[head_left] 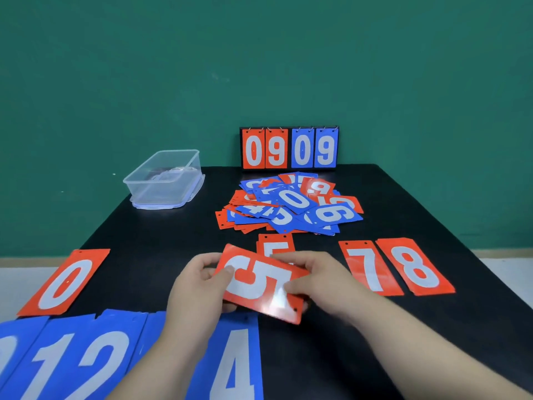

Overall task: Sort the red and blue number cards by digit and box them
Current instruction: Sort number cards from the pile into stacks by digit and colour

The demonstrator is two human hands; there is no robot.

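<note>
Both hands hold a red 5 card (261, 282), turned sideways, just above the black table. My left hand (199, 287) grips its left end and my right hand (320, 277) its right end. Behind it lies another red 5 card (275, 245), partly hidden. A red 0 card (66, 282) lies at the left, and a red 7 card (367, 268) and a red 8 card (414, 267) at the right. Blue cards 0 (11, 356), 1 (54, 362), 2 (106, 353) and 4 (233, 362) line the near edge. A mixed pile of red and blue cards (288, 204) sits further back.
A clear plastic box (164, 179) stands at the table's far left corner. A flip scoreboard (289, 148) reading 09 09 stands at the far edge against the green wall. The black table (161, 241) has bare surface between the red 0 and my hands.
</note>
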